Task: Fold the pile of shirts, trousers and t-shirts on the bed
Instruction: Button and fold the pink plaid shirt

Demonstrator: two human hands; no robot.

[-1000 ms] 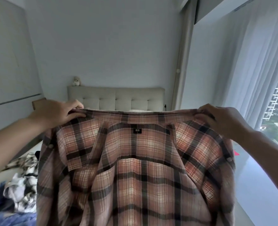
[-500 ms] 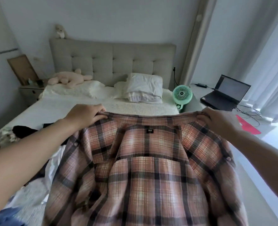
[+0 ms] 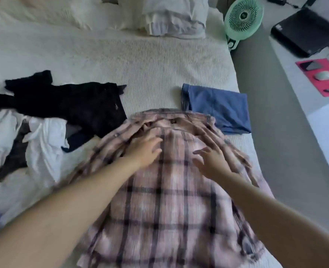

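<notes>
A pink-and-black plaid flannel shirt (image 3: 169, 200) is spread flat on the white ribbed bed (image 3: 140, 60) — both hands are laid on its upper part, fingers straight, left hand (image 3: 146, 149) beside right hand (image 3: 213, 157). Folded blue trousers (image 3: 217, 107) lie just beyond the collar; a black garment (image 3: 67, 103) and crumpled white clothes (image 3: 43, 147) lie to the left.

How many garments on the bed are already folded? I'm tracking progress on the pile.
1: the blue folded garment, lying past the plaid shirt's collar toward the bed's right edge. The plaid shirt is spread flat, unfolded, under both hands. The heap at left may hide more.
</notes>
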